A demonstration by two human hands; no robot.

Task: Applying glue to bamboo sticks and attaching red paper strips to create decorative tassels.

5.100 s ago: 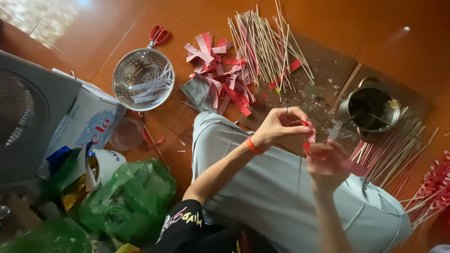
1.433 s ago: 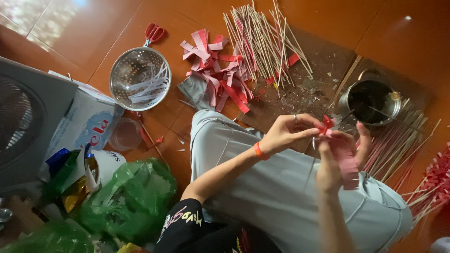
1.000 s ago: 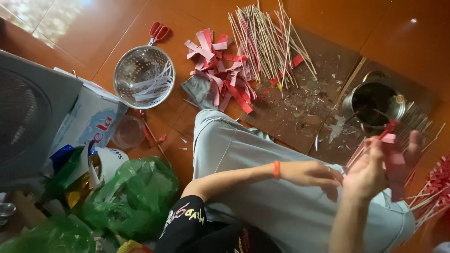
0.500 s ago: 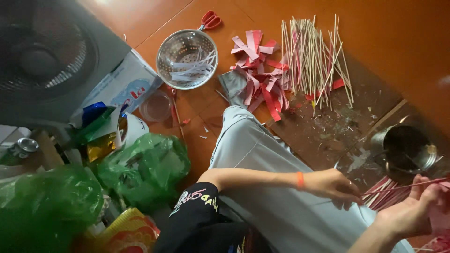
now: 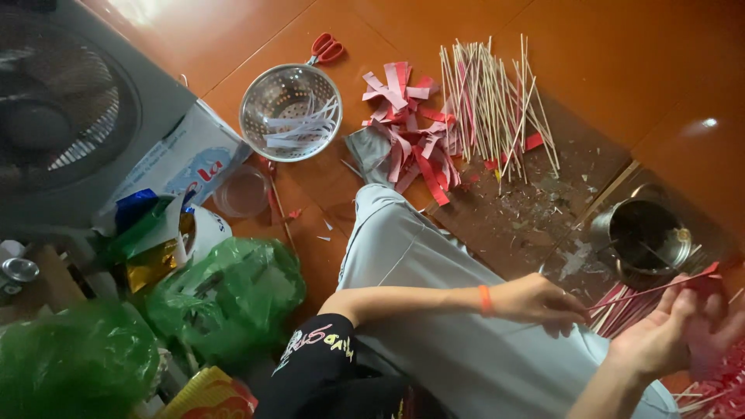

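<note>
My left hand [image 5: 539, 300], with an orange band on its wrist, rests over my grey-trousered knee [image 5: 403, 256] and pinches the near end of a thin red-wrapped stick [image 5: 648, 289]. Around the stick's far end, by the right edge of the view, my right hand [image 5: 673, 335] is closed where red paper is wound on. The stick lies almost level between the two hands, just in front of a metal pot [image 5: 644, 237]. More red sticks [image 5: 621, 306] lie on the floor below the hands.
On the red floor lie a pile of bare bamboo sticks [image 5: 497, 101], red paper strips [image 5: 407, 136], a metal colander [image 5: 291, 112] with white strips, red scissors [image 5: 327, 48] and a clear cup [image 5: 242, 191]. A fan [image 5: 58, 116], a box [image 5: 186, 155] and green bags [image 5: 225, 299] crowd the left.
Both hands have moved from above the knee down to the right, beside the pot, taking the red-wrapped stick along. The view has swung left, so more of the fan and bags shows.
</note>
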